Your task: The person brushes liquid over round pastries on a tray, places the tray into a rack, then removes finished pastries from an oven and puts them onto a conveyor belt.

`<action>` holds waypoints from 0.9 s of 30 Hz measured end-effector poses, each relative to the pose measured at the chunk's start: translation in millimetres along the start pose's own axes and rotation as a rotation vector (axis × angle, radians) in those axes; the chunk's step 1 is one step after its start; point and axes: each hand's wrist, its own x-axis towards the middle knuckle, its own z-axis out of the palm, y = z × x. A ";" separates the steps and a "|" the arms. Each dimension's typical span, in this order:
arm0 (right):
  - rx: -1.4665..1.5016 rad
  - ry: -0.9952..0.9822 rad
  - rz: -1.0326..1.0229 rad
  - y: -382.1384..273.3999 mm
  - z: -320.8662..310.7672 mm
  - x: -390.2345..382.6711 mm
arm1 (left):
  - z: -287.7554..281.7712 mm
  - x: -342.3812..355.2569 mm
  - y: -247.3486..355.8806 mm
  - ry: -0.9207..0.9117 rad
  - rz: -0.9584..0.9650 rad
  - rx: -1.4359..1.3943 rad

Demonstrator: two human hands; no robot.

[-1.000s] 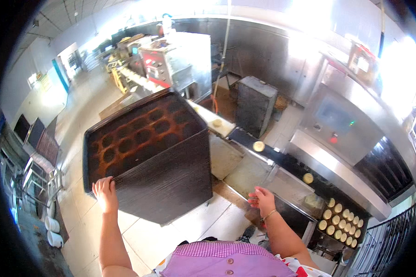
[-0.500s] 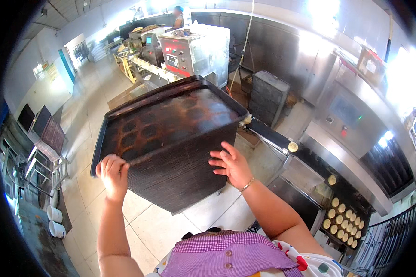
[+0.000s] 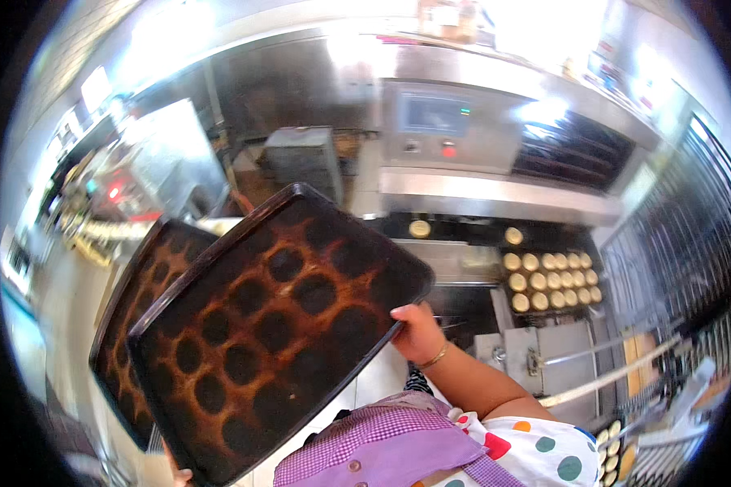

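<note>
A dark baking tray [image 3: 272, 300], scorched brown around rows of round black spots, is tilted in front of me. My right hand [image 3: 421, 334] grips its right edge, thumb on the rim and the other fingers hidden underneath. At the lower left corner my left hand [image 3: 180, 472] shows only in part, its thumb over the rim and the rest behind the tray. Behind and to the left sits another tray [image 3: 130, 349] with the same spots, partly covered by the held one.
To the right, rows of pale round pastries [image 3: 552, 280] lie on a dark tray by the conveyor; single pastries [image 3: 419, 229] sit on the belt. A steel machine with a control panel [image 3: 430, 122] stands behind. Racks [image 3: 666, 219] rise at far right, a grey box-shaped stack [image 3: 304, 166] farther back.
The view has swung right. Both hands, earlier apart from the trays' front, now hold one tray, lifted off the stack and carried right.
</note>
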 end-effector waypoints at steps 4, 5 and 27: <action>-0.203 0.341 -0.523 -114.5 -109.3 -5.9 | 130.3 61.1 -59.9 -0.238 -0.136 0.061; -0.179 0.317 -0.694 -133.3 -103.3 -11.0 | 150.7 79.7 -72.8 -0.280 -0.107 0.036; -0.277 0.759 -1.620 -475.5 -272.6 62.6 | 795.0 209.5 -378.5 -1.478 -0.701 0.049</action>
